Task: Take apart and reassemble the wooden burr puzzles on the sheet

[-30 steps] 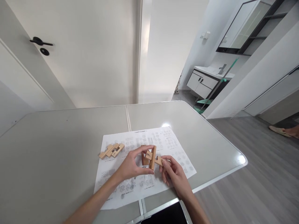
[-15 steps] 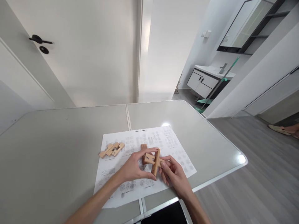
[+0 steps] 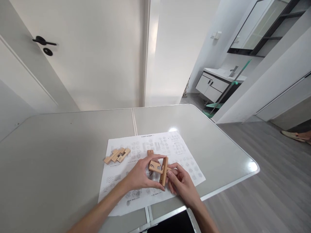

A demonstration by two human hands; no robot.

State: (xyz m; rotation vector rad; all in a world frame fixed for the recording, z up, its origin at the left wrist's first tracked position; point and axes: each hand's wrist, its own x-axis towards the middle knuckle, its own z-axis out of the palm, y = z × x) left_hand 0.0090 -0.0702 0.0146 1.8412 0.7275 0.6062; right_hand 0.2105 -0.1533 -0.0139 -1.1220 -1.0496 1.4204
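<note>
Both hands hold a partly joined wooden puzzle [image 3: 159,167] of notched bars just above a printed instruction sheet [image 3: 175,149]. My left hand [image 3: 141,176] pinches the cluster from the left, thumb below and fingers on top. My right hand [image 3: 181,183] grips a bar on the right side with curled fingers. One more wooden piece [image 3: 150,152] lies on the sheet right behind the puzzle. A small group of loose wooden bars [image 3: 117,155] rests at the sheet's left edge.
The sheet lies on a grey table [image 3: 60,152] with a seam down its middle; its right edge [image 3: 233,145] and near edge are close to the hands. A white door [image 3: 80,55] stands beyond. A person's foot [image 3: 295,136] shows on the floor at far right.
The held puzzle has come slightly lower and nearer to me, and the hands have turned it a little. The loose bars on the left have stayed put.
</note>
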